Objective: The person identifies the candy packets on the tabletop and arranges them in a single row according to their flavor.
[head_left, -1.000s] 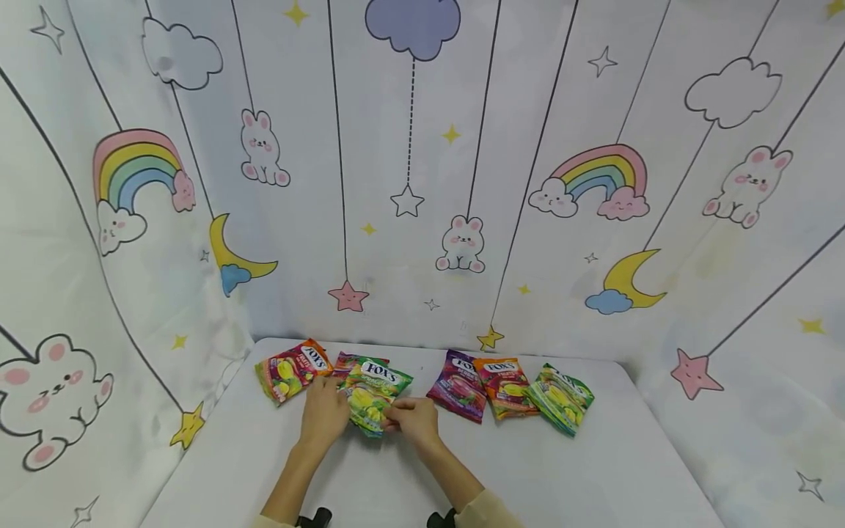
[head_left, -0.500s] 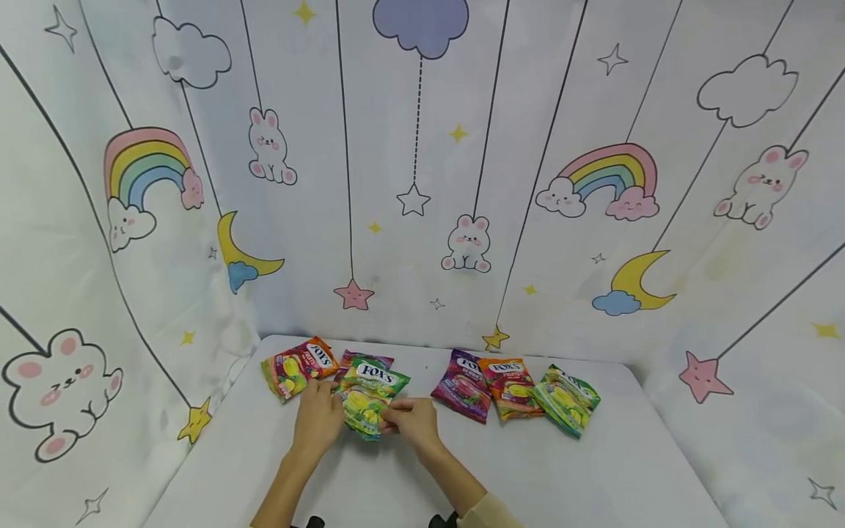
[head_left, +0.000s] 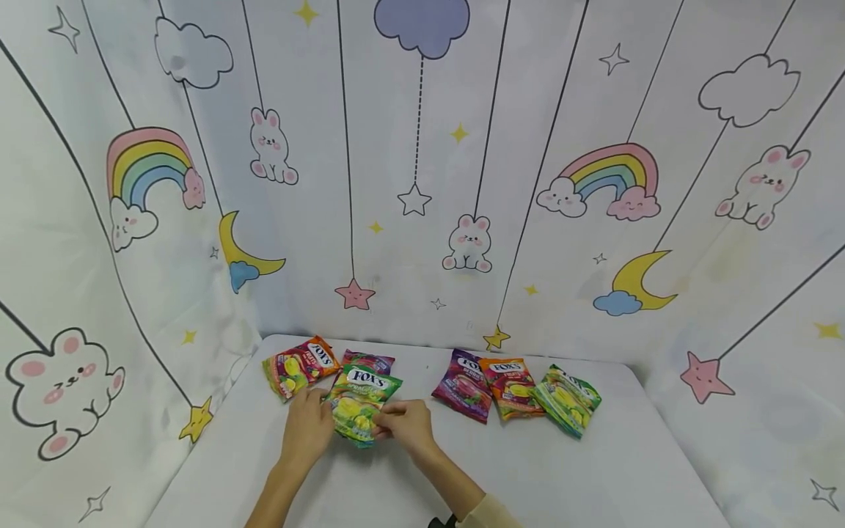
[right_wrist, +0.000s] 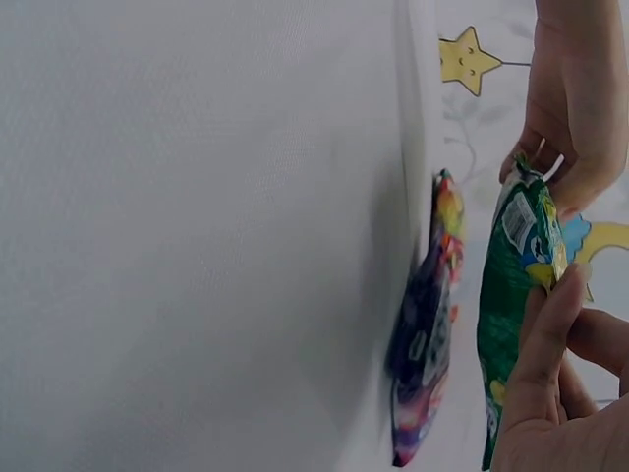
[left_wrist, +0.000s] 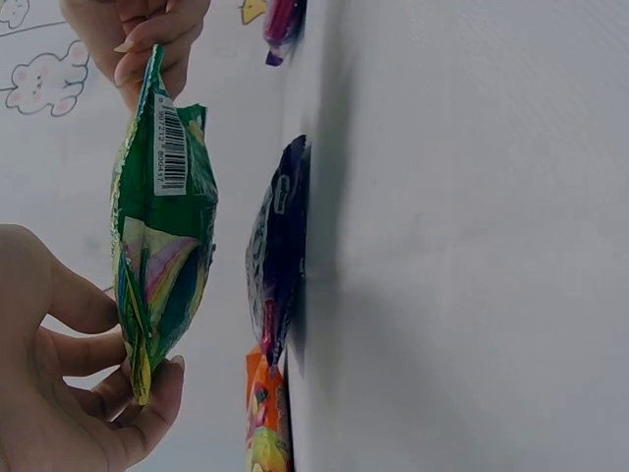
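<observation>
A green Fox's candy bag (head_left: 359, 407) is held between my two hands, lifted off the table, as both wrist views show. My left hand (head_left: 305, 429) pinches its left edge with thumb and fingers. At the opposite edge, my right hand (head_left: 408, 427) pinches it too. From the left wrist, the bag's underside (left_wrist: 167, 226) shows a barcode. Beneath and behind the bag lies a purple Fox's bag (head_left: 374, 362), partly hidden by it. A red-and-orange Fox's fruits bag (head_left: 300, 369) rests just beyond my left hand.
To the right lie a purple berries bag (head_left: 462, 389), an orange-red fruits bag (head_left: 508, 390) and another green bag (head_left: 566, 402), partly overlapping. They are on a white table (head_left: 541, 477). A white backdrop (head_left: 396, 257) with printed bunnies, stars and rainbows rises behind the table.
Both hands have brought the green bag slightly nearer to me and to the left, uncovering more of the purple bag behind. The head view has shifted a little.
</observation>
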### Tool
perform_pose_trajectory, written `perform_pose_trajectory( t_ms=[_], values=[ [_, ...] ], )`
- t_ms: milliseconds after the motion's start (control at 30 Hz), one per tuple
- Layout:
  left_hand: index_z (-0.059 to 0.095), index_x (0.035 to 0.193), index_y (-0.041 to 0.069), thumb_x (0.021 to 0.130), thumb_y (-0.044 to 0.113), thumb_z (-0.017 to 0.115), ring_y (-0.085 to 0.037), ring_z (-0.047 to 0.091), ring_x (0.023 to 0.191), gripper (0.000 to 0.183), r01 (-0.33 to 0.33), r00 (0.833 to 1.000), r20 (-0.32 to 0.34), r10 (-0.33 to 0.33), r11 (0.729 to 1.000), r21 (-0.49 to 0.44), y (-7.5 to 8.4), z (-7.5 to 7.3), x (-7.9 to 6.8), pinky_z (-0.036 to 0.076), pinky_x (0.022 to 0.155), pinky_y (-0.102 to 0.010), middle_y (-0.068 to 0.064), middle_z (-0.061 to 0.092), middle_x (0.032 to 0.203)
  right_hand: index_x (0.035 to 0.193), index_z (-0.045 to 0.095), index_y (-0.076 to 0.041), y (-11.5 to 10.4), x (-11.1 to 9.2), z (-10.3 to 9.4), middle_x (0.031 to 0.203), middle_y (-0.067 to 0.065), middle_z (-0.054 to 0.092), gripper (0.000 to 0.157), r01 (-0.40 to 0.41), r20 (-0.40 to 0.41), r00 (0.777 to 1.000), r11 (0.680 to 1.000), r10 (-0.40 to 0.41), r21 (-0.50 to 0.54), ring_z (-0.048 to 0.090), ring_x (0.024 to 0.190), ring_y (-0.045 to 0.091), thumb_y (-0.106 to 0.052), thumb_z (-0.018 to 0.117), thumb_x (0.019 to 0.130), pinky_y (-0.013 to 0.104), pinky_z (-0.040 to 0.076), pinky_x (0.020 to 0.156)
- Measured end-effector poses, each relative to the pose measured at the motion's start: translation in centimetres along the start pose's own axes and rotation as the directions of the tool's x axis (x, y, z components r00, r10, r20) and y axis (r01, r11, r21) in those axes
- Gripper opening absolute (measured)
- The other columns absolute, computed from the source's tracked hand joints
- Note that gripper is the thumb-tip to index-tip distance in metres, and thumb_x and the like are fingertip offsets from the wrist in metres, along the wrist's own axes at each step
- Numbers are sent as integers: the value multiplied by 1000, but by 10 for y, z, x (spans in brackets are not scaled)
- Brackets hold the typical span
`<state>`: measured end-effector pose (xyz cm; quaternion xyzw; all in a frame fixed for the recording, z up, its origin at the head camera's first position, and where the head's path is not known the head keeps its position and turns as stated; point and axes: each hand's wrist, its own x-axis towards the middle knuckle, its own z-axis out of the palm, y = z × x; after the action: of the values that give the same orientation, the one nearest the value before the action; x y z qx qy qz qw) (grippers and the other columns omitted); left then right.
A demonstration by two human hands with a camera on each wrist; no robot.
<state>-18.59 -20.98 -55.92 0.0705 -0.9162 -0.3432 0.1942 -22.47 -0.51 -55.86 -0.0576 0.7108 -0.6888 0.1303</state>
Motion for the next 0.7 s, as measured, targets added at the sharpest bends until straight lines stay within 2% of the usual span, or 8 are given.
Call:
perform_pose_trajectory(
  t_ms=[400,700],
  values=[
    [66,121,-10,102,9,55,-36,55,103,30,41,999,4,-41,999,23,-1,-23,-14,47,85,-51,-20,56,110,92,78,3,-3,-9,15,77,13,76,9,-7,40,999,1000,7,-3,75,64,20,-4,81,88,34,63,63],
    [66,120,-11,101,8,54,-37,55,100,30,58,998,-7,-57,998,30,-7,-31,-24,45,81,-49,-22,58,108,90,78,1,0,-10,25,76,12,76,4,4,85,996,1000,-4,6,74,63,19,-2,80,89,34,63,62]
  ],
)
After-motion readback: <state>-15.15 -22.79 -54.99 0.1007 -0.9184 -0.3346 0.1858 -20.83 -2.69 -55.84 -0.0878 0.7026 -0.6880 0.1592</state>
